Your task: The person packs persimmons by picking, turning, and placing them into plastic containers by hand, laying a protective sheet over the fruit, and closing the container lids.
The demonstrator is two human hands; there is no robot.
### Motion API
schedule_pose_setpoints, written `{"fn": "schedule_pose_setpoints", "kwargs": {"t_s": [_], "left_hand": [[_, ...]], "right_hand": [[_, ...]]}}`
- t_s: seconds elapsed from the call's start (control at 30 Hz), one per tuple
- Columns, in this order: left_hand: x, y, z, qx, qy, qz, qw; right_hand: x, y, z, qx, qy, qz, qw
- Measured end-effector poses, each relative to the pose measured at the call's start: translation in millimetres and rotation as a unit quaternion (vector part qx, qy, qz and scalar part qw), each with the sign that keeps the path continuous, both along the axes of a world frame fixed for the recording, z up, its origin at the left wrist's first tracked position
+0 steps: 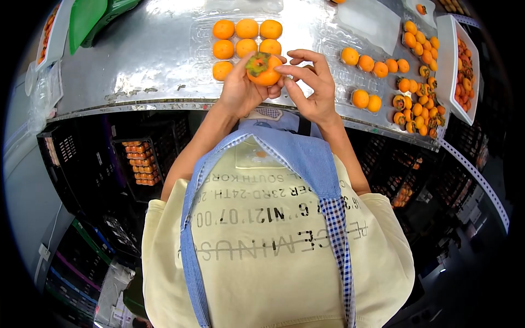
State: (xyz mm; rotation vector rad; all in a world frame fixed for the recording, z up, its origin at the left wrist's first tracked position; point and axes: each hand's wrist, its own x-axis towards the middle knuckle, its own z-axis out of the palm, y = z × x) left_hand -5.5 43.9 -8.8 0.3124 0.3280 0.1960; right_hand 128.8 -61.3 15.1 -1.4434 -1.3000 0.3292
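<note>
My left hand (243, 90) holds an orange persimmon (264, 69) with its green leafy top turned up and to the left. Close on its right side is my right hand (313, 85), fingers apart and bent, the fingertips beside the fruit; whether they touch it is hard to tell. Just beyond the hands, a clear plastic tray (205, 50) holds several persimmons in rows, partly hidden behind the held fruit. To the right, a second clear tray (333, 53) bears a row of persimmons, and two more persimmons (367, 100) sit nearer the table edge.
Loose persimmons (420, 112) crowd the right end of the metal table (147, 65). Beyond them stands a white crate (449, 71) of persimmons. A green container (98, 22) is at the upper left. Black crates (79, 158) stand under the table.
</note>
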Motion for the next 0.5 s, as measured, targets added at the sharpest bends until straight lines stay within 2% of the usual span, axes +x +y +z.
{"fn": "schedule_pose_setpoints", "kwargs": {"t_s": [0.13, 0.27, 0.43, 0.5], "left_hand": [[0.4, -0.4, -3.7, 0.027, 0.012, 0.003, 1.0], [0.6, 2.0, -7.7, 0.042, 0.008, 0.02, 0.999], [-9.2, 25.2, 1.4, 0.1, 0.062, 0.128, 0.985], [-18.6, 42.3, 1.7, 0.208, 0.115, 0.142, 0.961]], "right_hand": [[4.9, -0.3, -2.8, -0.001, -0.024, 0.022, 0.999], [5.4, -1.5, -5.2, -0.004, 0.023, -0.002, 1.0], [9.5, -5.5, -7.2, -0.033, 0.042, -0.029, 0.998], [9.9, -5.0, -8.0, -0.038, 0.042, -0.038, 0.998]]}}
